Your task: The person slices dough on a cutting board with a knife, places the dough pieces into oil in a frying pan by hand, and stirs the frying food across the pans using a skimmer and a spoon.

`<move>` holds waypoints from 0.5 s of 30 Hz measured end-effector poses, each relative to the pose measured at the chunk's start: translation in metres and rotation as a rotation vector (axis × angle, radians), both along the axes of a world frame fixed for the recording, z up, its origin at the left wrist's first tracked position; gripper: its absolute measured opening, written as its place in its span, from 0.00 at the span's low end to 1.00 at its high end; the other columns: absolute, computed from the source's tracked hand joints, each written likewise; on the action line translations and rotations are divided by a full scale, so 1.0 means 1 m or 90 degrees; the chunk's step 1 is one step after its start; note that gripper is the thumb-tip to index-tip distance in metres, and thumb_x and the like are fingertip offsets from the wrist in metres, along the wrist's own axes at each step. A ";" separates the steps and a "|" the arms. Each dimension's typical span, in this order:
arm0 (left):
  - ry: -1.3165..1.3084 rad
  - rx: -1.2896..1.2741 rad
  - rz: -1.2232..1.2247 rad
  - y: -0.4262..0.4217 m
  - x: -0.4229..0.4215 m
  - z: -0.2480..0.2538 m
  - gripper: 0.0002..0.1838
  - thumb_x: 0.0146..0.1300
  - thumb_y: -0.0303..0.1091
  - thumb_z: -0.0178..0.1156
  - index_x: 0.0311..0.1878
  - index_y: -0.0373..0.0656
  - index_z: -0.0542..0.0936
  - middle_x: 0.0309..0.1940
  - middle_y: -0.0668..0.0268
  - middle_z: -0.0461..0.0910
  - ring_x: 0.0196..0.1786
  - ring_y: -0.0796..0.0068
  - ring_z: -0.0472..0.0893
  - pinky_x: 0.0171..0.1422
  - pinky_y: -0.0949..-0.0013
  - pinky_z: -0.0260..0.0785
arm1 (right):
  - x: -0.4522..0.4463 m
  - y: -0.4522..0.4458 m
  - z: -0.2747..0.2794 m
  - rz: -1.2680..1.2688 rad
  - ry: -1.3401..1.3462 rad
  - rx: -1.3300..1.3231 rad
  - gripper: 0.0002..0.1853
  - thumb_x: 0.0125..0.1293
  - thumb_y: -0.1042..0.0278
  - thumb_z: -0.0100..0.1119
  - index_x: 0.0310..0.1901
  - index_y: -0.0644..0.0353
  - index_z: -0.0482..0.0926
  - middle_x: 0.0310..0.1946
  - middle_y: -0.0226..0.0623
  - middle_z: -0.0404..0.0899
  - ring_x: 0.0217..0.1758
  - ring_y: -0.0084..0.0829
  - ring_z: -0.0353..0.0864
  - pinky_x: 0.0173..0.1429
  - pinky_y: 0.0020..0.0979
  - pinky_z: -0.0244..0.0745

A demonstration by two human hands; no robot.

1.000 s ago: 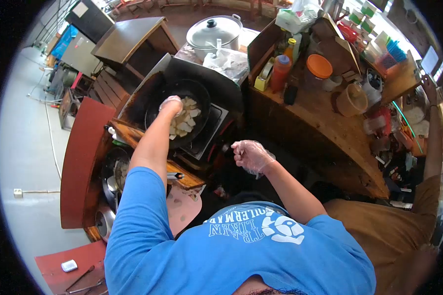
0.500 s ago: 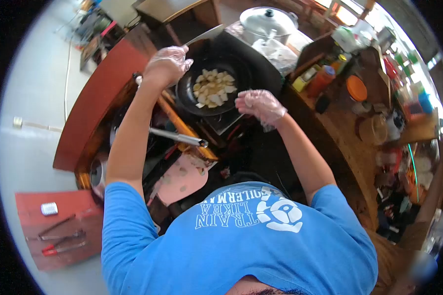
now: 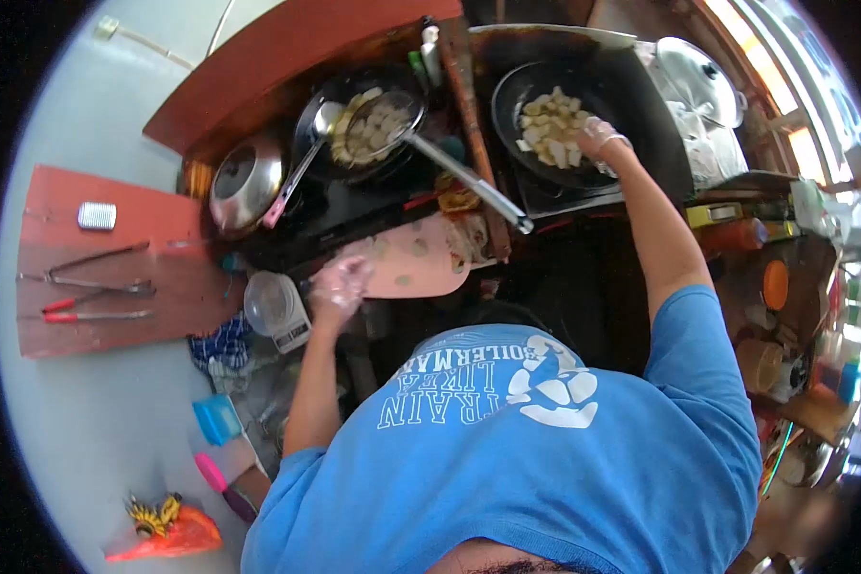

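Observation:
Both my hands wear clear plastic gloves. My right hand (image 3: 603, 142) is at the right side of a black wok (image 3: 517, 91), by the pale chopped pieces (image 3: 553, 129) in it; its fingertips are too unclear to show a grip. To the left, my left hand (image 3: 342, 285) hovers near a pink spotted board (image 3: 416, 260), its fingers loosely apart and nothing visible in them. A second dark pan (image 3: 308, 120) holds more pale pieces, with a long-handled strainer (image 3: 464, 177) and a pink-handled ladle (image 3: 301, 177) resting across it.
A metal pot (image 3: 247, 187) stands left of the second pan. Tongs (image 3: 96, 277) and a grater (image 3: 97, 216) lie on a red table (image 3: 177, 287). A wooden divider (image 3: 469, 115) separates the pans. A lidded pot (image 3: 689, 72) and bottles (image 3: 741, 232) are at right.
The view has turned left, bringing the second pan into sight. My left hand has drawn back from beside the wok towards the pink board. My right hand has moved in over the wok's pieces.

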State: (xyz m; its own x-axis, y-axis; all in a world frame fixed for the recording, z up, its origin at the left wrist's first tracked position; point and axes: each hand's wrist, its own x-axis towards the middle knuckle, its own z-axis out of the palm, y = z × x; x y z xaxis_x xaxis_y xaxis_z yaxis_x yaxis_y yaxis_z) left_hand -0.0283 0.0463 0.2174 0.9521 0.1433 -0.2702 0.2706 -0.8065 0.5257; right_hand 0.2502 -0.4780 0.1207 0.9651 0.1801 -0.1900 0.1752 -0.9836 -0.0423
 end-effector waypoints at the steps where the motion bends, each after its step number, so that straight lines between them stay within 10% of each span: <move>1: 0.055 -0.041 -0.003 0.012 -0.015 -0.042 0.22 0.62 0.45 0.65 0.52 0.38 0.82 0.39 0.56 0.86 0.41 0.58 0.85 0.48 0.63 0.77 | 0.003 -0.002 -0.009 -0.117 0.005 0.094 0.17 0.65 0.65 0.48 0.41 0.67 0.84 0.47 0.57 0.82 0.54 0.53 0.81 0.56 0.45 0.77; 2: 0.109 -0.083 -0.009 0.020 -0.028 -0.080 0.23 0.61 0.46 0.65 0.53 0.40 0.82 0.43 0.53 0.85 0.44 0.54 0.85 0.53 0.60 0.76 | 0.003 0.009 0.020 -0.164 0.199 0.036 0.27 0.67 0.50 0.47 0.61 0.61 0.75 0.64 0.51 0.73 0.68 0.49 0.71 0.68 0.45 0.69; 5: 0.035 0.024 -0.085 0.042 -0.044 -0.172 0.26 0.62 0.43 0.63 0.61 0.42 0.77 0.57 0.51 0.79 0.57 0.51 0.79 0.63 0.57 0.72 | 0.013 -0.008 -0.003 -0.121 0.147 0.008 0.29 0.67 0.49 0.47 0.61 0.62 0.75 0.62 0.52 0.75 0.65 0.51 0.74 0.67 0.47 0.70; 10: -0.009 0.159 -0.001 0.021 0.006 -0.168 0.33 0.62 0.44 0.62 0.69 0.40 0.68 0.69 0.51 0.66 0.68 0.50 0.69 0.71 0.56 0.63 | -0.012 0.015 0.054 0.050 0.166 -0.136 0.30 0.65 0.46 0.50 0.59 0.60 0.76 0.58 0.55 0.77 0.61 0.54 0.77 0.64 0.50 0.72; 15: -0.084 0.279 -0.052 0.021 0.037 -0.218 0.35 0.64 0.55 0.58 0.67 0.40 0.71 0.70 0.53 0.67 0.69 0.53 0.69 0.74 0.57 0.59 | -0.010 -0.013 0.019 -0.170 0.065 0.013 0.29 0.68 0.42 0.47 0.55 0.60 0.79 0.57 0.56 0.77 0.64 0.54 0.73 0.67 0.46 0.68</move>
State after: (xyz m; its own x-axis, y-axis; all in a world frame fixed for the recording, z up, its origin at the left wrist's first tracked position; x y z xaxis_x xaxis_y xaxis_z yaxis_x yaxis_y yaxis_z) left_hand 0.0087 0.0675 -0.0002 0.9871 0.1399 -0.0772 0.1506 -0.9762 0.1558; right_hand 0.2406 -0.4912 0.1394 0.9550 -0.0733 -0.2874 -0.0962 -0.9932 -0.0662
